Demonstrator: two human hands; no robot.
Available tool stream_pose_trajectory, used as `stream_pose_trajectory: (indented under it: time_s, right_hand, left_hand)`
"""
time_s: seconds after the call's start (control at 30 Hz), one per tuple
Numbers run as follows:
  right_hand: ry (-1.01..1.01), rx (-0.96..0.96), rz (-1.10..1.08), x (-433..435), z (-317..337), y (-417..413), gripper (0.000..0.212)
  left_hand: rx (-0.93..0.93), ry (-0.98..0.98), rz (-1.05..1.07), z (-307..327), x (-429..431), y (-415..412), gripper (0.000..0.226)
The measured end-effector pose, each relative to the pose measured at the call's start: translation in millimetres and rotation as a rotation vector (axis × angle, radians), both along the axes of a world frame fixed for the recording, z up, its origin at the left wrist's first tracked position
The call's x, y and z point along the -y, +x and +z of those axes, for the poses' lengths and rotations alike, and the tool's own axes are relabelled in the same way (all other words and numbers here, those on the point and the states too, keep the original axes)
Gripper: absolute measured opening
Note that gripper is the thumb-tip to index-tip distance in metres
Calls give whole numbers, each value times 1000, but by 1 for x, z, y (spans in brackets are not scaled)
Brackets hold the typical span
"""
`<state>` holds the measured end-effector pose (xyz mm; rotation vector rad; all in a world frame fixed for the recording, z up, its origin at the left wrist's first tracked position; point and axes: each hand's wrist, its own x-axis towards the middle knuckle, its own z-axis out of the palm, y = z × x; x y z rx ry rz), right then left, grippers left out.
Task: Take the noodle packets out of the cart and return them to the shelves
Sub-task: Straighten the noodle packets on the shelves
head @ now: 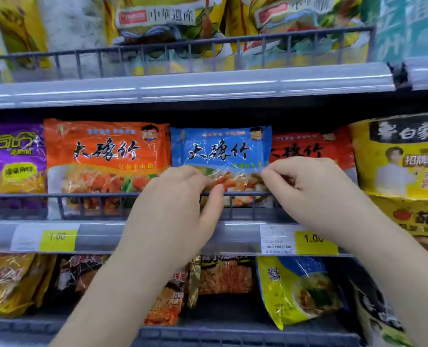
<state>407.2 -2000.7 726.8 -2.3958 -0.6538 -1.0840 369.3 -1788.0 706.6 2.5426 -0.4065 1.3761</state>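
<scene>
We are in a shop, at a noodle aisle. Stacked shelves (157, 236) with wire rails (95, 196) carry rows of packets beside, above and below our fingers (290, 169), which pinch a blue packet (220, 149). Just beneath the fingers, yellow price tags (57, 237) read 1.00, the right one (313, 240) beside a barcode label (278, 240).

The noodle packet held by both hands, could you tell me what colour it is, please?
The noodle packet is blue with black lettering; head view.
</scene>
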Motion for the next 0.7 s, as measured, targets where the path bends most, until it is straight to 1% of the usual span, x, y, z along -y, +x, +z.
stream_pose_trajectory:
  time_s: [0.13,0.23,0.3,0.4,0.5,0.57,0.6,0.7]
  right_hand:
    - [33,-15,9,0,1,-3,48]
    - [-14,-51,27,0,1,-4,45]
    - [-10,-72,45,5,1,-8,41]
    - [80,-20,-7,25,1,-20,34]
    - [128,47,-96,52,-2,-29,33]
    - [91,69,-146,64,-4,-30,32]
    - [66,69,-156,68,-6,-29,32]
    - [-9,45,-134,72,-6,-22,37]
  left_hand:
    - [-4,-26,-20,-2,-1,1,50]
    - [3,-28,-29,-3,-4,4,50]
    - [22,-13,-35,-4,-5,5,49]
    - [67,-16,-93,-5,1,1,41]
    - [111,-24,-227,-3,24,5,33]
    - [113,34,-310,0,44,12,35]
    - [96,88,-319,2,54,16,36]
    - [26,250,-258,15,76,24,43]
